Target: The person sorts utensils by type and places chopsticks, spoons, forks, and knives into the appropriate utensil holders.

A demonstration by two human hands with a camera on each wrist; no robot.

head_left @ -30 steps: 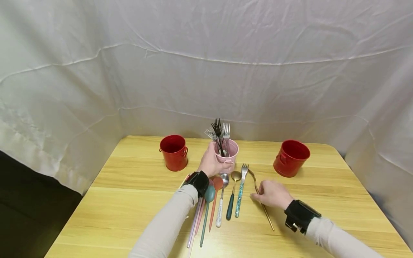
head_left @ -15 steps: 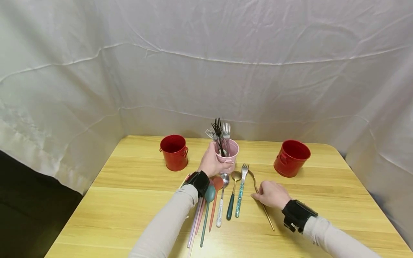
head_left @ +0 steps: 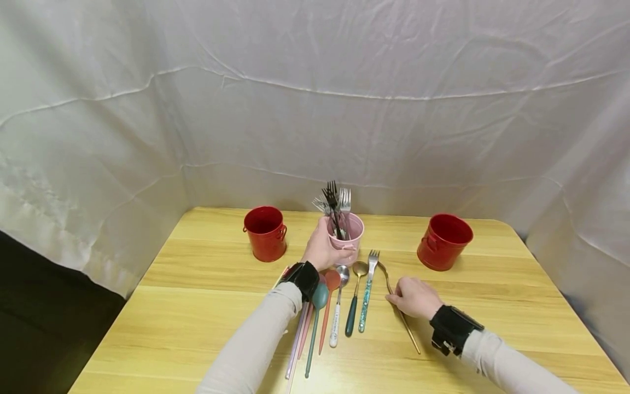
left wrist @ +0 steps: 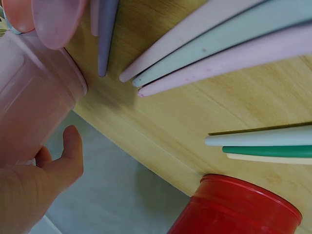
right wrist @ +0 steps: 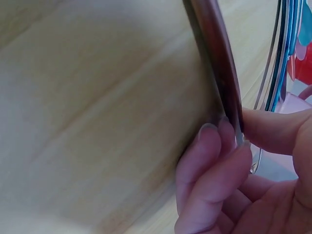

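My left hand grips the side of a small pink bucket, where several black and silver forks stand tines up. In the left wrist view, part of that hand is against the bucket's wall. Farther right, my right hand pinches a slim gold piece of cutlery between thumb and fingers, low over the table. Its upper end curves toward a fork with a turquoise patterned handle; I cannot tell its kind. The right wrist view shows its handle running down into the fingertips.
Left of the turquoise fork lie a gold spoon with a dark green handle, a white-handled spoon, an orange spoon, a teal spoon and pastel sticks. Red buckets stand left and right. Fabric hangs behind.
The right hand has shifted very slightly, and the gold cutlery's lower end is a touch farther right. The left hand and the pink bucket have stayed in place.
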